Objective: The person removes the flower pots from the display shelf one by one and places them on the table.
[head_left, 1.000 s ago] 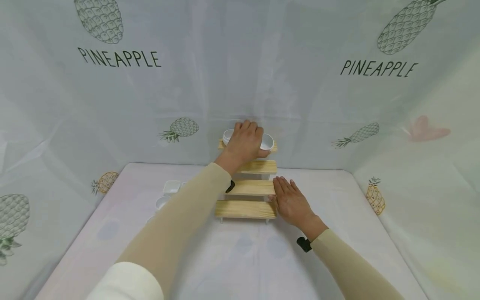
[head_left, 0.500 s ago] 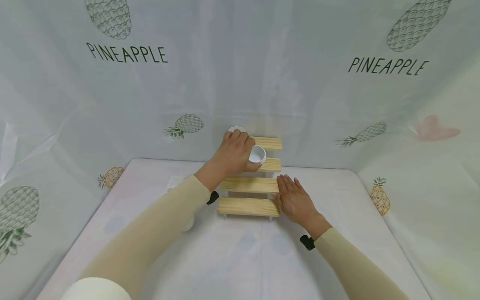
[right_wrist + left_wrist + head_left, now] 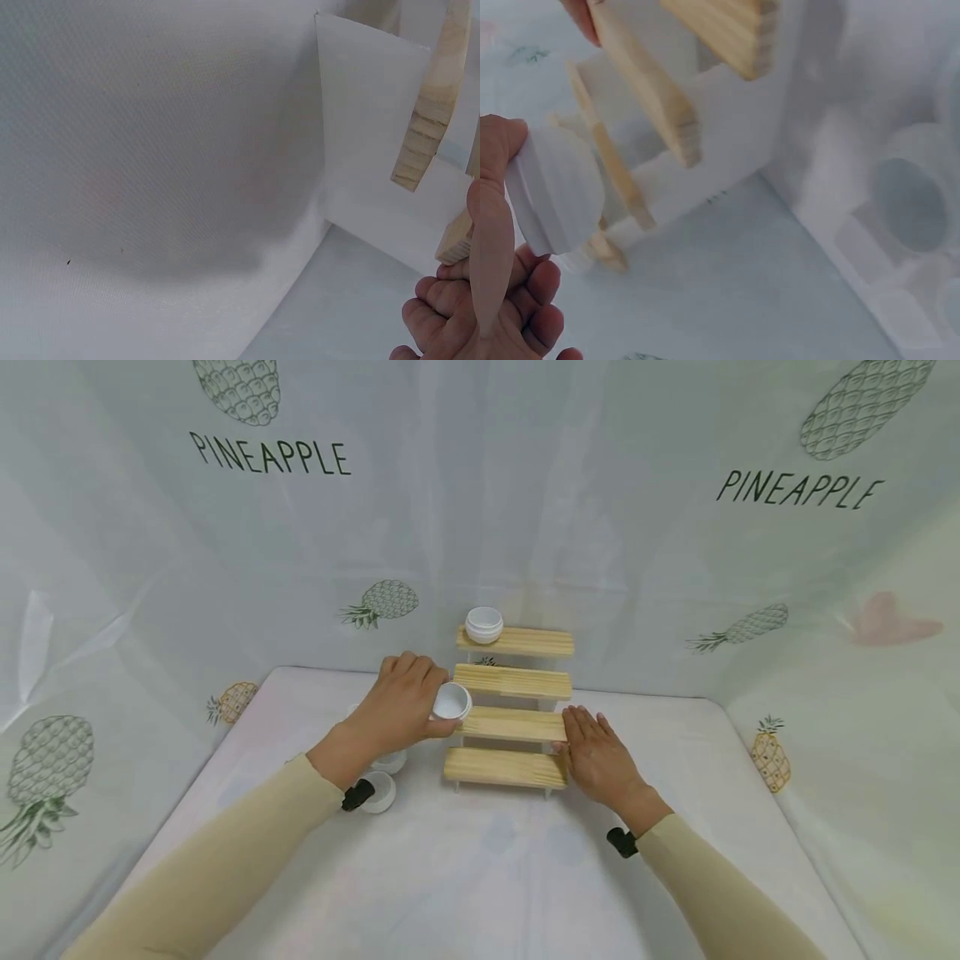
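A jar comes off the stepped rack.

The left hand [image 3: 401, 706] grips a small white jar [image 3: 452, 701] just left of the rack's [image 3: 512, 724] middle steps, above the jars on the table [image 3: 480, 877]; the right hand [image 3: 596, 758] rests flat against the rack's right end. The step looks like unloading; next comes a careful set-down among the table jars [image 3: 377, 792]. A second ago this hand was at the top step, where one jar [image 3: 483, 625] remains.

"PINEAPPLE" twice on the backdrop cloth [image 3: 525, 485], beside pineapple prints
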Action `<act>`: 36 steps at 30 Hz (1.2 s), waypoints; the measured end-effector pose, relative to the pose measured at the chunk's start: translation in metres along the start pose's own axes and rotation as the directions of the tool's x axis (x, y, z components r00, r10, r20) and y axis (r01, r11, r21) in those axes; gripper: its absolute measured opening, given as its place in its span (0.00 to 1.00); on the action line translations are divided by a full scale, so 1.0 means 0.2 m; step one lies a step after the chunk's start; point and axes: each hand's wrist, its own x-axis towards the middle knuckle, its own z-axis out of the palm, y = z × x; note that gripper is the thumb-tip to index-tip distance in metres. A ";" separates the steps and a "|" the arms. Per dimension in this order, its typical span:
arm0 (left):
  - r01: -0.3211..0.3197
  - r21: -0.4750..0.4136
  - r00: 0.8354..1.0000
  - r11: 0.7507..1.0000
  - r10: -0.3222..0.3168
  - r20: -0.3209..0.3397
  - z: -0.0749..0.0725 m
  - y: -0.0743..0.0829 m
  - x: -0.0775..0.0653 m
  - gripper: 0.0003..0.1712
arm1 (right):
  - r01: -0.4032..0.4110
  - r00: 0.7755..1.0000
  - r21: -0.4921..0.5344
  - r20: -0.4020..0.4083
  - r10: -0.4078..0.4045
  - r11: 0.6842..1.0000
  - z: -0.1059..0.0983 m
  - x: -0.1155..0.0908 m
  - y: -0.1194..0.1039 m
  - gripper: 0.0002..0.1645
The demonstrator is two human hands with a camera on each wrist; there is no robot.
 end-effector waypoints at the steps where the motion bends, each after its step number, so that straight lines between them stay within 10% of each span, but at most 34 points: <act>1: 0.006 -0.002 1.000 1.000 -0.006 0.004 0.00 -0.02 -0.04 0.40 | -0.001 1.000 0.001 0.001 0.001 1.000 0.00 0.00 0.00 0.41; 18: -0.008 -0.056 1.000 0.998 0.010 0.027 0.13 -0.08 -0.63 0.36 | 0.008 1.000 -0.008 -0.023 -0.009 1.000 0.00 0.00 0.03 0.41; 36: -0.066 -0.070 0.995 0.995 0.070 0.068 0.25 -0.01 -0.89 0.35 | 0.003 1.000 -0.002 -0.002 -0.003 1.000 0.02 0.02 0.01 0.41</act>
